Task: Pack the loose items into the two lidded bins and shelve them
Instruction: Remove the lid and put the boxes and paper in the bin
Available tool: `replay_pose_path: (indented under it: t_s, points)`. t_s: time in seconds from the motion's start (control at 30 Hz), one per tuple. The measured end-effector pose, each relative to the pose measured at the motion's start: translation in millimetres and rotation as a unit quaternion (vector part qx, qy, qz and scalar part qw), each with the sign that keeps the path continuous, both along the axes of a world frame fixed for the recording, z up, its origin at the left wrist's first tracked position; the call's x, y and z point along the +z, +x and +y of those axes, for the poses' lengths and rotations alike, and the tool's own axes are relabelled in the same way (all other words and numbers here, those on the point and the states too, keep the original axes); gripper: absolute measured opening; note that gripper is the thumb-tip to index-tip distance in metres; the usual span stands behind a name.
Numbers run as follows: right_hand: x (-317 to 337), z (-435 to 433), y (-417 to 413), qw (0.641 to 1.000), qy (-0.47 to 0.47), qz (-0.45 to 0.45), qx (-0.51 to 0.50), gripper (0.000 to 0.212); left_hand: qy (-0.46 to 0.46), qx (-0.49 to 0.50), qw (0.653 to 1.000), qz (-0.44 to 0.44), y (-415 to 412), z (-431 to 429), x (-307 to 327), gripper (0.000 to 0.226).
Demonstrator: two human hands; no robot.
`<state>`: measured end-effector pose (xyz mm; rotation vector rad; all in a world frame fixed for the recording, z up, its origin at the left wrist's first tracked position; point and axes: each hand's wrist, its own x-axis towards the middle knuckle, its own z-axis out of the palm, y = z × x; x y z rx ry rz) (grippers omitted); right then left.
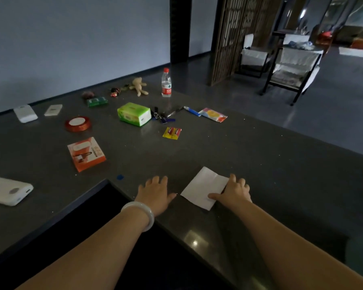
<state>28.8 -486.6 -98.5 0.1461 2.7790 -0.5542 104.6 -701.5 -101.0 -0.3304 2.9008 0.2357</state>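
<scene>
My left hand [155,193] lies flat on the dark table [249,147] near its front edge, fingers spread. My right hand [234,191] rests on the right side of a white folded paper [201,188], thumb across its near corner. Loose items are scattered beyond: an orange box [86,153], a red ribbon spool [78,123], a green tissue pack [134,114], a yellow battery pack [172,132], keys [161,116], a colourful sachet [213,115], a water bottle [166,83], a plush bear [138,85], a white power bank [7,190]. No lidded bin is in view.
A green packet [96,101], small trinkets [115,92] and two white devices [25,113] lie toward the far wall. Across the floor at right stand a black shelving frame with white fabric bins [291,65] and a wooden lattice screen [235,34].
</scene>
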Motion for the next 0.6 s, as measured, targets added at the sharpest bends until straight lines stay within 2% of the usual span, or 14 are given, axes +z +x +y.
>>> replay_pose_path:
  t_s: [0.13, 0.27, 0.43, 0.5, 0.6]
  points:
    - [-11, -5, -10, 0.996, -0.071, 0.004, -0.057, 0.111, 0.003, 0.004, 1.0, 0.0, -14, 3, -15, 0.071]
    - [-19, -14, -25, 0.989, -0.139, 0.014, -0.054, 0.11, -0.005, 0.029, 1.0, -0.007, -25, 7, -25, 0.076]
    - [-27, -36, -41, 0.984, -0.175, -0.015, -0.041, 0.085, -0.021, 0.049, 0.999, -0.012, -35, 4, -33, 0.078]
    - [-30, -44, -48, 0.987, -0.157, -0.008, -0.017, 0.08, -0.018, 0.061, 0.998, -0.008, -37, 3, -34, 0.079]
    - [-33, -53, -58, 0.994, -0.055, 0.059, 0.067, 0.093, -0.014, 0.069, 0.998, -0.003, -38, -2, -36, 0.079]
